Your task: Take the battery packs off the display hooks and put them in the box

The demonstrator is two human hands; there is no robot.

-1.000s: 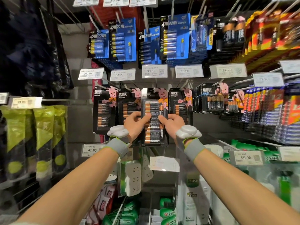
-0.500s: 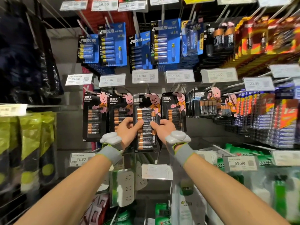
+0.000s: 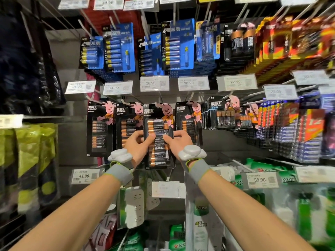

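Note:
A black Duracell battery pack (image 3: 159, 124) with a pink rabbit on its card hangs at the middle of the display, its top at a metal hook (image 3: 161, 98). My left hand (image 3: 138, 145) grips its left edge and my right hand (image 3: 178, 144) grips its right edge, thumbs on the front. Both wrists carry a grey band with a white device. Similar black packs hang left (image 3: 100, 127) and right (image 3: 190, 120) of it. No box is in view.
Blue battery packs (image 3: 119, 48) hang on the row above, over white price tags (image 3: 154, 83). Red and blue packs (image 3: 299, 127) crowd the right side. White power strips (image 3: 134, 205) and green packages (image 3: 177, 238) hang below my hands. Yellow-green items (image 3: 29, 160) fill the left shelf.
My view has tilted, so the display sits lower in the frame. Both hands keep the same hold on the middle battery pack, which still hangs in its place among its neighbours.

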